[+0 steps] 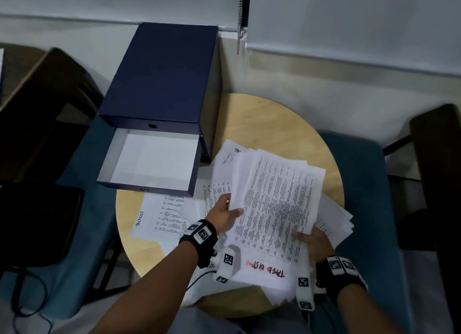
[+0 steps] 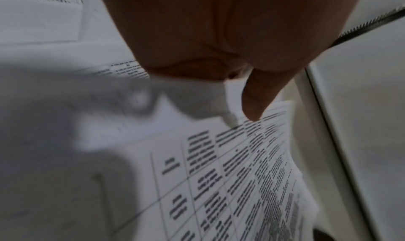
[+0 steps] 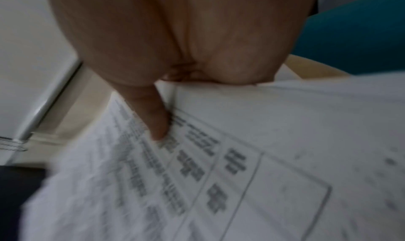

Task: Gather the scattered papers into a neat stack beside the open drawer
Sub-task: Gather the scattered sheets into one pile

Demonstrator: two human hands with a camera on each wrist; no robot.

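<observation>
A loose bundle of printed papers (image 1: 277, 199) is lifted over the round wooden table (image 1: 279, 124), fanned and uneven. My left hand (image 1: 225, 215) grips its left edge, thumb on top of the printed table sheet (image 2: 241, 175). My right hand (image 1: 314, 242) grips its near right corner, thumb pressed on the top sheet (image 3: 197, 166). More sheets lie flat on the table: one marked "TASKLIST" (image 1: 159, 216) at the left, one with red writing (image 1: 264, 271) near me. The dark blue box with its open drawer (image 1: 149, 159) stands at the back left.
Teal seat cushions (image 1: 361, 184) flank the table on both sides. Dark chair frames (image 1: 439, 159) stand left and right. A bead chain (image 1: 240, 19) hangs from the blinds behind the box. A cable (image 1: 199, 279) trails off the near table edge.
</observation>
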